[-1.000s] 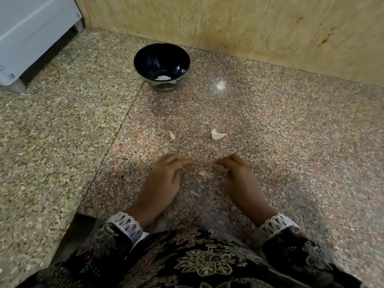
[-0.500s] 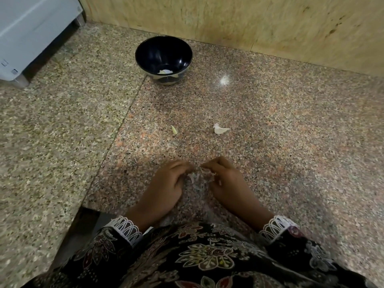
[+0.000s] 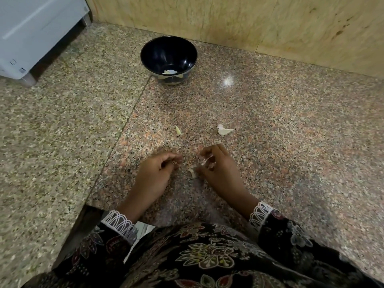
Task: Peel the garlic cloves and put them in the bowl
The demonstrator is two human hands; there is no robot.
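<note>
Speckled granite makes the table (image 3: pixel 270 142), with a wooden wall behind. Near that wall stands the dark bowl (image 3: pixel 168 57), with pale pieces inside. Both hands are low and apart: the left hand (image 3: pixel 155 175) is curled, but I cannot tell if it holds something; the right hand (image 3: pixel 216 169) pinches a garlic clove (image 3: pixel 193 172) at its fingertips. Two more cloves (image 3: pixel 224 130) lie between hands and bowl. A slippery clove could jump from the pinch and roll off the near edge. The way to the bowl is free.
</note>
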